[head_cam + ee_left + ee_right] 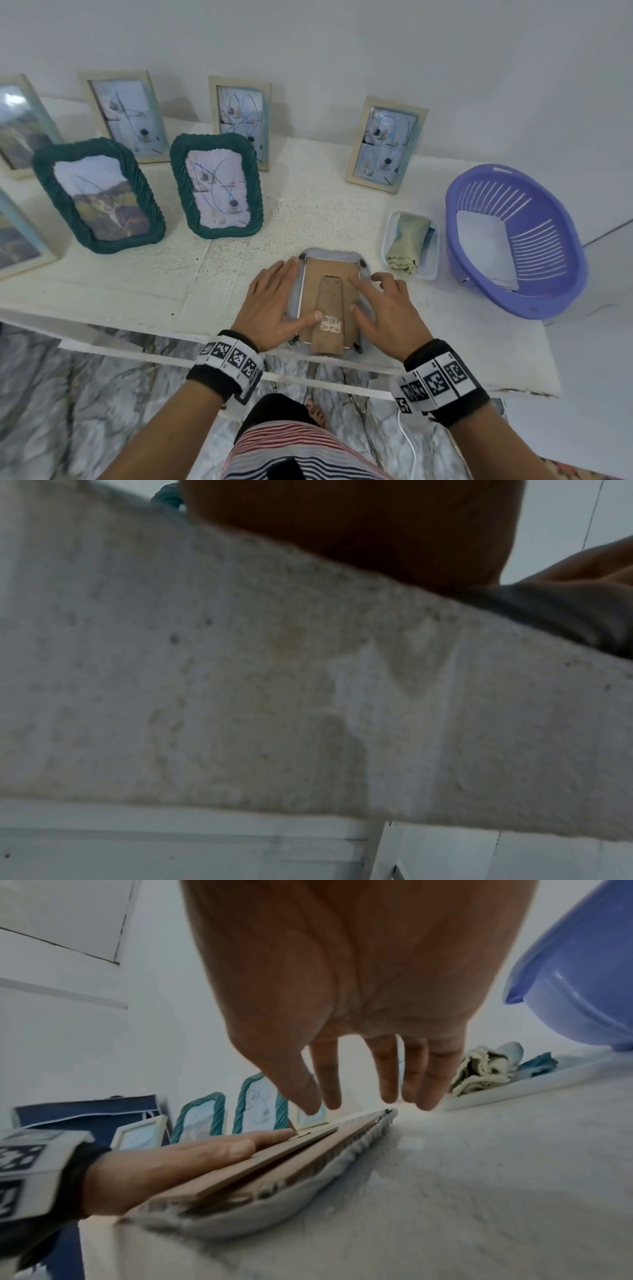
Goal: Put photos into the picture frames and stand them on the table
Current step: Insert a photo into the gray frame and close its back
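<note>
Face-down frame — front hidden, leftmost frames cut off

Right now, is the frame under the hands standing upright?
No, the grey frame lies face down on the table, brown backing up, under both hands.

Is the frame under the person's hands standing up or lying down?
Lying down, face-down. The grey frame rests flat on the table, its brown backing board and folded stand facing up, with the left hand and right hand on it.
</note>
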`<state>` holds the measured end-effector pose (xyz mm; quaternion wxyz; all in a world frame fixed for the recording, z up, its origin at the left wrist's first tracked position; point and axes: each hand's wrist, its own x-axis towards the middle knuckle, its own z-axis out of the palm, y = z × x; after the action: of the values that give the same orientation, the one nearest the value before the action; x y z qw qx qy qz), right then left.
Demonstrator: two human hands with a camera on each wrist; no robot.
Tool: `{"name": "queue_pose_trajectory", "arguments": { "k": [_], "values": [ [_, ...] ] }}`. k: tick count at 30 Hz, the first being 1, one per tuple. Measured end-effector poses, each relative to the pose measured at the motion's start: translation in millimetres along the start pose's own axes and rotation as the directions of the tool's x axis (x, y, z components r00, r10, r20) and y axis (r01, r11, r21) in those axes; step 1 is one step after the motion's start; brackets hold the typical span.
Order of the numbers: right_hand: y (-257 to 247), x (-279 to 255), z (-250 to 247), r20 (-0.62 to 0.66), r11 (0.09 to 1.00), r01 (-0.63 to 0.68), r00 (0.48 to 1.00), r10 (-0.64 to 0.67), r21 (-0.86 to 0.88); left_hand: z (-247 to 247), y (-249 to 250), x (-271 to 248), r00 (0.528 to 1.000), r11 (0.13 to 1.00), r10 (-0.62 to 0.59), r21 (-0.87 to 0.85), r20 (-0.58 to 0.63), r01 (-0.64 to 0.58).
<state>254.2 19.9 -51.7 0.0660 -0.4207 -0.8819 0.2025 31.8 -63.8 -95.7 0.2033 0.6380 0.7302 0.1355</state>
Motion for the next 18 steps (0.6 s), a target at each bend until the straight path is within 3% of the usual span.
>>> {"name": "queue_pose_trajectory", "arguments": {
  "k": [2,8,18],
  "values": [
    [1.6,-12.6,0.0,-0.029,0.995,0.084,0.996,-0.082,0.049,0.2,-0.4,-0.1,1.000,1.000,0.002,0.004,-0.004,-0.002],
    [7.8,-44.2,1.4,0.085,0.956,0.287,0.953,-0.291,0.057,-0.9,0.1,0.2,1.000,1.000,0.005,0.002,-0.002,-0.005],
    [12.9,-35.9,7.6,0.070,0.949,0.316,0.947,-0.314,-0.019,-1.0,-0.8,0.5,1.000,1.000,0.008,-0.011,0.000,-0.008]
  ]
}}
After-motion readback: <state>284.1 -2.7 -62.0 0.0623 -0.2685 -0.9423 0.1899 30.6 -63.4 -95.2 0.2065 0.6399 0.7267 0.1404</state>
